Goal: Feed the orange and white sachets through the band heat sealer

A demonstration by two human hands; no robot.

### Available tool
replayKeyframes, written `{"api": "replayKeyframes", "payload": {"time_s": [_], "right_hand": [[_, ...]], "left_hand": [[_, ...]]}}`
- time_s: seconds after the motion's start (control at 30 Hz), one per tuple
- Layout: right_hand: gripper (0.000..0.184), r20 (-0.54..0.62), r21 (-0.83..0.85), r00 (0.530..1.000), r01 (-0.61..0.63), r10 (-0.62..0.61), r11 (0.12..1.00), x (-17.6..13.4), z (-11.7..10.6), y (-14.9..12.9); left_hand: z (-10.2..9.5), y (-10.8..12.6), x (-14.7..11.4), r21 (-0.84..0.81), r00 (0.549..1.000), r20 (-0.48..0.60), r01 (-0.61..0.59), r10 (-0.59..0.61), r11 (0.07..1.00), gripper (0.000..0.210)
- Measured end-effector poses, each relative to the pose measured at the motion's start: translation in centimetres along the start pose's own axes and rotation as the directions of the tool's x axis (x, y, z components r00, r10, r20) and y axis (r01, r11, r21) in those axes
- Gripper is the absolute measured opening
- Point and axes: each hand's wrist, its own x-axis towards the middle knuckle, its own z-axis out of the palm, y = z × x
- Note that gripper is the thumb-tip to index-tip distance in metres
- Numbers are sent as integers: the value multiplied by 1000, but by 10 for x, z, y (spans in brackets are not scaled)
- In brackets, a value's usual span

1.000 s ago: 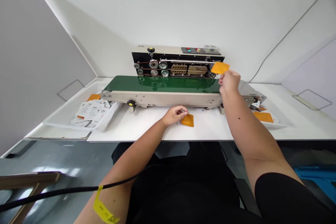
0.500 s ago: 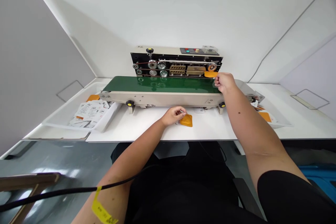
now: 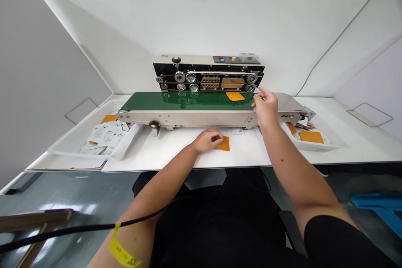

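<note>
My left hand [image 3: 207, 140] rests on the white table with curled fingers, pinching the edge of a small orange packet [image 3: 225, 144]. Part of that packet is hidden under the fingers. Over the right end of a band sealer's green conveyor belt [image 3: 201, 102], my right hand [image 3: 265, 106] has its fingers apart and holds nothing I can make out. A second orange packet [image 3: 235, 96] lies on the belt left of the right hand, against the sealing head [image 3: 209, 73]. A small pale edge shows by the right fingertips; I cannot tell what it is.
At left stands a white plastic bin [image 3: 125, 146] with white printed packets [image 3: 105, 136]. Another bin [image 3: 329, 147] at right holds orange packets [image 3: 311, 136] and printed ones. A black cable [image 3: 78, 229] crosses over my left forearm. Black knobs [image 3: 153, 124] stick out from the sealer.
My right hand has let go of its orange packet, which now lies on the belt further left. That hand has come down slightly toward me. My left hand stays at its packet, fingers further over it.
</note>
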Motion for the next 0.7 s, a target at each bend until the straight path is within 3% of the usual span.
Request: {"api": "replayKeyframes", "payload": {"time_s": [0.07,0.13,0.2,0.27,0.47,0.7], "right_hand": [[44,-12,-60,983,180,-181,982,-45,-10,11],[41,81,-102,965,257,-249,961,-90,-18,28],[39,234,-142,952,234,-197,962,-127,-24,48],[38,359,-200,927,191,-110,961,-149,-28,68],[37,423,-326,905,100,51,940,-153,-30,93],[39,491,-420,871,211,26,883,-157,-25,84]], "left_hand": [[0,-1,0,84,994,59,-101,96,991,20],[1,-2,0,116,983,139,-134,118,984,36],[2,-2,0,145,972,221,-116,82,983,62],[3,-2,0,170,962,273,-80,32,982,75],[5,-3,-2,109,970,240,-58,31,992,61],[2,4,-1,89,982,156,-118,103,989,61]]}}
